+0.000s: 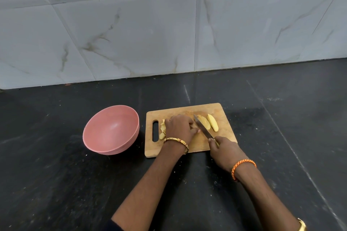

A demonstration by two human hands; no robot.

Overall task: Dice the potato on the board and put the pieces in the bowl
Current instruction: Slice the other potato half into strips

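Wooden board [221, 112]: right hand [224, 151] fingers grip knife [203, 127], left hand [180, 127] fingers clenched over potato [204, 121]

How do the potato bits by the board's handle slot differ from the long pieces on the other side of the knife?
The potato bits are small, chunky and heaped beside the handle slot, partly hidden by the left hand. The long pieces are slender wedges lying apart to the right of the knife, uncut crosswise. Both are pale yellow and lie on the board; none is in the bowl.
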